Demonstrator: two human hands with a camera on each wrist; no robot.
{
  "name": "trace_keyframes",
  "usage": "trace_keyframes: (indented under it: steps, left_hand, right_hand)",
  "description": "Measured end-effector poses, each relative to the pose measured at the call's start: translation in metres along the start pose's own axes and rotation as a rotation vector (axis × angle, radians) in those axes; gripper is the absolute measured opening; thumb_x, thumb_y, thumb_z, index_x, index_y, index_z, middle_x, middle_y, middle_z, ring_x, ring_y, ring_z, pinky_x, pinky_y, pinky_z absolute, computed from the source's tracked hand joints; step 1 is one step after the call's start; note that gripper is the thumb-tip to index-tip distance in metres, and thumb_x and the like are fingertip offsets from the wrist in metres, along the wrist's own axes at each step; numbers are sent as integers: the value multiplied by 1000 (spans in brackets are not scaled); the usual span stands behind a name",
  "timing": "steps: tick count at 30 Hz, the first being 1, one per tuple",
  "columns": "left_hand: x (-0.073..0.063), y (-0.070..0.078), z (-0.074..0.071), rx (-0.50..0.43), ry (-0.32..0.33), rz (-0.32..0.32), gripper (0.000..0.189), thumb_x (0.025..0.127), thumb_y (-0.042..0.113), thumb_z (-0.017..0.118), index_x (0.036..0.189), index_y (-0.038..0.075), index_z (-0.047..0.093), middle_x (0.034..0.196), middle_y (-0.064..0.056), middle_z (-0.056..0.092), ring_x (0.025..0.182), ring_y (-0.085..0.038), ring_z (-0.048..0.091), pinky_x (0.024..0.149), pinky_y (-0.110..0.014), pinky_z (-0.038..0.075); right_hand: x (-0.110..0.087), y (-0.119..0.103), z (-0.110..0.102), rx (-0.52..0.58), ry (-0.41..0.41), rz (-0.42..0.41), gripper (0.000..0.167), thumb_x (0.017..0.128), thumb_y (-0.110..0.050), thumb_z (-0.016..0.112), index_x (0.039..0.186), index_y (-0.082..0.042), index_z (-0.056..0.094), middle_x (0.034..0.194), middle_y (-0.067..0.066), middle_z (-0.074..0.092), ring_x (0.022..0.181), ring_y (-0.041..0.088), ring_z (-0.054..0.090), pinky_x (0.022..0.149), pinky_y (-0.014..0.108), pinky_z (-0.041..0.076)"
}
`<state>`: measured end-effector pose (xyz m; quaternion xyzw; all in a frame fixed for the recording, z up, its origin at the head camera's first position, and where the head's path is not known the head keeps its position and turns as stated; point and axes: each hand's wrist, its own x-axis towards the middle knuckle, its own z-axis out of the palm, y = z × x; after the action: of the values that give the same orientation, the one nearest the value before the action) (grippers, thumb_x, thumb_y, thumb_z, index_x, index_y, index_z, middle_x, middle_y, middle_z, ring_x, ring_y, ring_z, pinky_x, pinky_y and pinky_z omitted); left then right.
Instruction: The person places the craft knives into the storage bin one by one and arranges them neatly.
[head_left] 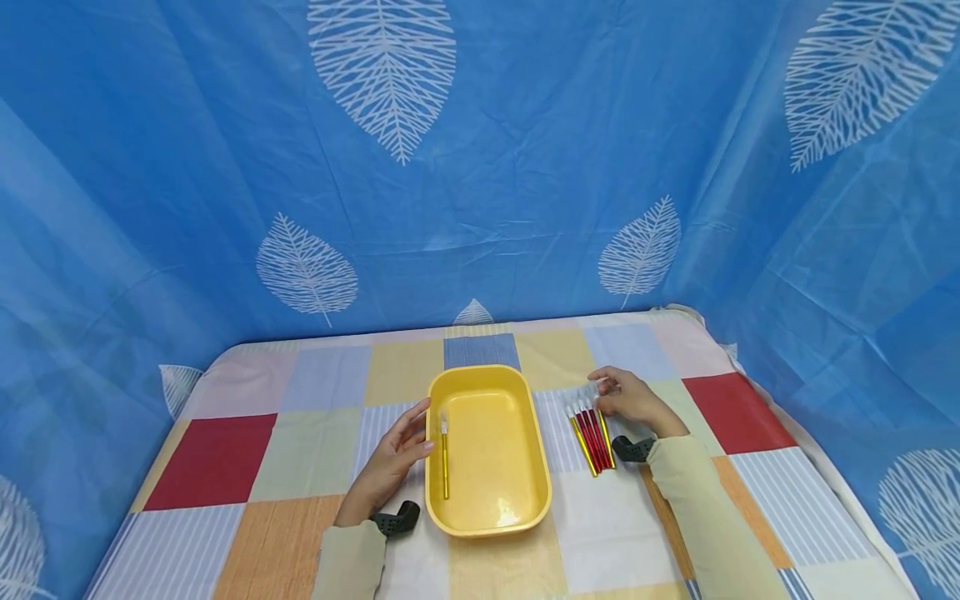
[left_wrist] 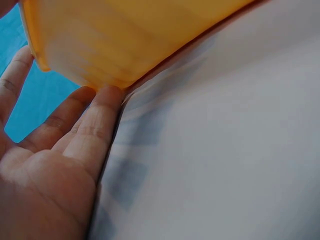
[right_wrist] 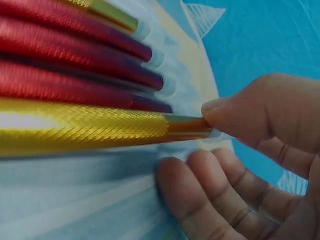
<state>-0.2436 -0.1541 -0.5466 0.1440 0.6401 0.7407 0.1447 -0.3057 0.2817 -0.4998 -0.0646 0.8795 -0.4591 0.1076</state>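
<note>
Two hands: right (head_left: 633, 400) pinching a gold brush (right_wrist: 90, 127), left (head_left: 393, 458) spread against the yellow tray (head_left: 487, 508).

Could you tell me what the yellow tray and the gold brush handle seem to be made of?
The yellow tray looks like glossy moulded plastic, with smooth rounded walls. The gold brush handle looks metallic or foil-coated, shiny with a fine embossed pattern; which one, I cannot tell.
</note>
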Motion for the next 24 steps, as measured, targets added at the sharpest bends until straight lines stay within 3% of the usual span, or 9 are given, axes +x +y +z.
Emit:
trace_keyframes:
  steps: [6, 14, 24]
  left_hand:
    - [0, 1, 1, 0, 17, -10, 78, 104, -4, 62, 171, -1, 21, 172, -34, 24, 152, -49, 39, 110, -23, 49]
    - [0, 1, 3, 2, 33, -27, 78, 103, -4, 62, 171, 0, 22, 172, -32, 23, 153, -49, 37, 110, -22, 48]
    - [0, 2, 4, -7, 33, -26, 78, 103, -6, 60, 171, -1, 22, 172, -32, 24, 153, -51, 36, 110, -22, 48]
  right_hand:
    - [-6, -7, 0, 27, 19, -49, 49, 94, 10, 67, 140, 14, 54, 107, 22, 60, 80, 22, 65, 67, 32, 58]
    - [-16, -18, 0, -35, 66, -69, 47, 99, 6, 69, 144, 9, 56, 117, 27, 64, 97, 33, 73, 80, 40, 66]
    - [-29, -42, 2, -16, 83, -237, 45, 97, 10, 72, 140, 10, 59, 114, 24, 66, 95, 32, 72, 78, 37, 67]
